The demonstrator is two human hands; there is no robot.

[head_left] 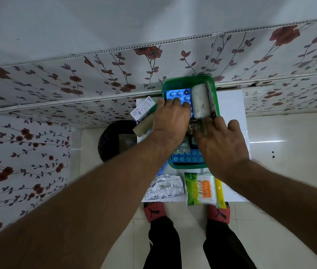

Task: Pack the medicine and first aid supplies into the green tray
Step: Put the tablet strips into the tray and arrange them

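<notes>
The green tray (pixel 186 78) sits on a small white table (pixel 229 101). At its far end lie a blue blister pack (pixel 179 94), a white cotton roll (pixel 200 101) and a flat pack (pixel 212 100) standing on edge along the right wall. My left hand (pixel 171 117) presses its fingers onto the near end of that blue blister pack. My right hand (pixel 221 140) is over the tray's middle, thumb and index finger pinched around a dark brownish strip (pixel 192 127). A second blue blister pack (pixel 188 157) lies at the near end, partly hidden by both hands.
On the table in front of the tray lie a silver foil strip (pixel 165 188), a cotton swab pack (pixel 202 188) and a yellow packet (pixel 219 189). Left of the tray are a white box (pixel 143 108) and a tan roll (pixel 144 126). A black bin (pixel 111 140) stands on the floor.
</notes>
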